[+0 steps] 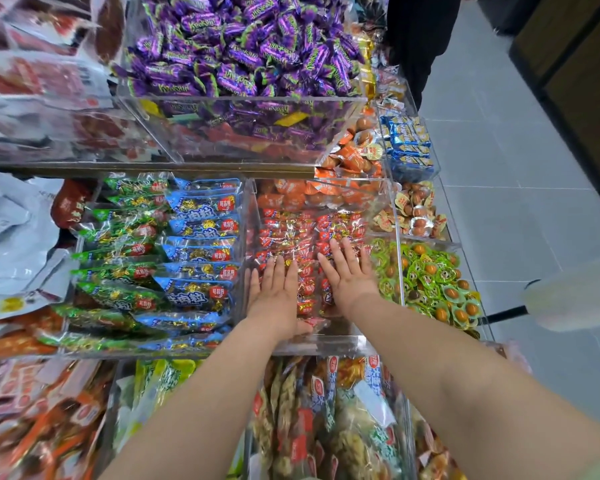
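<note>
A clear acrylic bin point(312, 344) in the middle of a shop display holds several small red-wrapped snack packets point(291, 233). Both hands lie flat on that pile, palms down, fingers straight. My left hand point(274, 289) presses the near left part of the packets. My right hand point(349, 271) presses them a little farther in and to the right. Neither hand grips anything. A narrow strip of red packets point(307, 289) shows between the two hands.
Left bin holds blue packets point(201, 230) and green packets point(118, 237). Above sits a bin of purple candies point(243, 57). Green-wrapped eggs point(430, 275) fill the right bin. Orange packs point(354, 157) lie behind. Bagged snacks point(326, 410) are below. Grey floor tiles point(516, 168) lie right.
</note>
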Action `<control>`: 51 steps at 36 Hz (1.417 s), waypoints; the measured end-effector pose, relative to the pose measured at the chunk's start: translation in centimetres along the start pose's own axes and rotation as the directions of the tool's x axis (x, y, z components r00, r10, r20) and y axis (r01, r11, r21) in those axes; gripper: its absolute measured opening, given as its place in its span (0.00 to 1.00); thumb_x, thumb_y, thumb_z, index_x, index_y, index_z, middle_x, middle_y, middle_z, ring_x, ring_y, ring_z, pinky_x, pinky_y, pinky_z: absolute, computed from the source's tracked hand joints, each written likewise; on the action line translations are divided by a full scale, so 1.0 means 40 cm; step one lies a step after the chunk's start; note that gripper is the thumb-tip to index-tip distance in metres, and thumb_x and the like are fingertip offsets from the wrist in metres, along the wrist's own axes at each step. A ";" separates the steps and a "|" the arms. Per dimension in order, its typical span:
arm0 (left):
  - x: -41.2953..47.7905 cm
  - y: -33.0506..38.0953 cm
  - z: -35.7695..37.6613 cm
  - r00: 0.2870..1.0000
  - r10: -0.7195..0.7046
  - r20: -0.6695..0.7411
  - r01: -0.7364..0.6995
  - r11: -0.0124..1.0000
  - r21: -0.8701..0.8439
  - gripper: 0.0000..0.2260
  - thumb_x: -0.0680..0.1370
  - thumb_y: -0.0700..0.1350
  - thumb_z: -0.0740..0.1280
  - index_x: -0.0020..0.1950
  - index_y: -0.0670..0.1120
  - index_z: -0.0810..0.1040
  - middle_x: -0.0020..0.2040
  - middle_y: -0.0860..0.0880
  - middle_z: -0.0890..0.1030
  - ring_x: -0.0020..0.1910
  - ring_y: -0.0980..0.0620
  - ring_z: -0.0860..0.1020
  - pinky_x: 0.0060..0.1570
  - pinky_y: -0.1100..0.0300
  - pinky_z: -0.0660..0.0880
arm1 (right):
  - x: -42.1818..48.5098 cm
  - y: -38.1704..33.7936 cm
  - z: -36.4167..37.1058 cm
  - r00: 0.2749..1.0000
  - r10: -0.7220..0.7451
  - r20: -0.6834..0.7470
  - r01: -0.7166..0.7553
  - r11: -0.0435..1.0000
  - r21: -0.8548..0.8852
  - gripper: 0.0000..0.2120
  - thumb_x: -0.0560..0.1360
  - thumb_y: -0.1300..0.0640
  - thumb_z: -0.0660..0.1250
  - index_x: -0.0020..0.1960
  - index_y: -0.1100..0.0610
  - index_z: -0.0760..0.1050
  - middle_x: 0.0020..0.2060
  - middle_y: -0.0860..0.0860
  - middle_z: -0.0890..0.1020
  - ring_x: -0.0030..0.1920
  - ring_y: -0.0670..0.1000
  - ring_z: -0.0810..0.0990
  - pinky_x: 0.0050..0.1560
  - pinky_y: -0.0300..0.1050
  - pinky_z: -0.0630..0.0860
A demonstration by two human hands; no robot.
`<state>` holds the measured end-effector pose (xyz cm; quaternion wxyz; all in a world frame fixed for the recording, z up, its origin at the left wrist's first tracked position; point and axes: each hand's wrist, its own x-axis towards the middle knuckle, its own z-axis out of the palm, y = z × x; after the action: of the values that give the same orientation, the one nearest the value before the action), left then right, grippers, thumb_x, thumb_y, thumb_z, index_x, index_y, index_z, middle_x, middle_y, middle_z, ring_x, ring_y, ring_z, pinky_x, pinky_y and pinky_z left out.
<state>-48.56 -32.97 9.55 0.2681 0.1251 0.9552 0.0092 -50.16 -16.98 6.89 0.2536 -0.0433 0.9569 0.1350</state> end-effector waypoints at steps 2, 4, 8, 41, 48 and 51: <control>-0.004 -0.001 -0.003 1.000 0.004 -0.025 -0.005 1.000 -0.014 0.55 0.70 0.67 0.68 0.77 0.47 0.32 0.77 0.44 0.32 0.75 0.45 0.30 0.68 0.45 0.28 | -0.008 0.009 -0.003 0.999 -0.043 0.009 0.043 0.999 0.007 0.52 0.74 0.45 0.64 0.68 0.52 0.20 0.61 0.58 0.16 0.62 0.62 0.17 0.65 0.65 0.27; -0.012 0.000 -0.012 0.999 0.015 -0.029 -0.016 0.999 -0.045 0.56 0.69 0.66 0.69 0.77 0.47 0.32 0.78 0.44 0.34 0.76 0.45 0.31 0.69 0.44 0.29 | -0.030 0.021 -0.015 0.995 -0.097 0.018 0.096 0.995 0.039 0.52 0.74 0.42 0.65 0.71 0.53 0.23 0.68 0.55 0.22 0.68 0.60 0.22 0.68 0.62 0.30; -0.054 0.016 -0.031 0.995 0.084 -0.053 -0.095 0.964 -0.250 0.55 0.69 0.62 0.72 0.77 0.49 0.33 0.79 0.45 0.40 0.76 0.44 0.34 0.70 0.47 0.31 | -0.104 0.042 -0.045 0.991 -0.121 -0.057 0.131 0.970 0.206 0.45 0.75 0.51 0.65 0.77 0.58 0.36 0.75 0.56 0.35 0.74 0.59 0.32 0.73 0.53 0.36; -0.512 0.286 0.547 0.794 -0.014 0.608 0.407 0.755 -0.514 0.06 0.80 0.44 0.58 0.44 0.47 0.70 0.35 0.48 0.72 0.30 0.52 0.67 0.32 0.61 0.63 | -1.227 -0.084 0.895 0.512 0.267 0.816 -0.631 -0.528 0.569 0.14 0.78 0.60 0.57 0.35 0.52 0.67 0.33 0.49 0.72 0.32 0.47 0.70 0.34 0.39 0.69; -0.630 0.485 0.674 0.779 0.036 0.626 0.315 0.841 -0.439 0.04 0.80 0.43 0.59 0.46 0.47 0.71 0.38 0.46 0.74 0.31 0.50 0.69 0.32 0.61 0.65 | -1.434 -0.022 1.014 0.485 0.212 0.848 -0.491 -0.736 0.465 0.13 0.78 0.63 0.57 0.35 0.57 0.65 0.28 0.55 0.66 0.21 0.48 0.62 0.31 0.40 0.56; -0.662 0.582 0.717 0.796 0.079 0.600 0.228 0.879 -0.419 0.05 0.81 0.44 0.59 0.52 0.44 0.73 0.39 0.44 0.75 0.32 0.50 0.71 0.32 0.62 0.67 | -1.496 0.014 1.046 0.480 0.201 0.854 -0.464 -0.768 0.442 0.11 0.77 0.60 0.57 0.35 0.57 0.67 0.28 0.55 0.68 0.32 0.54 0.67 0.36 0.46 0.61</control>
<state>-6.52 -18.29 0.46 0.5788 0.0137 0.7930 0.1897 21.50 -3.87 1.83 0.1295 0.6798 0.4244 -0.5839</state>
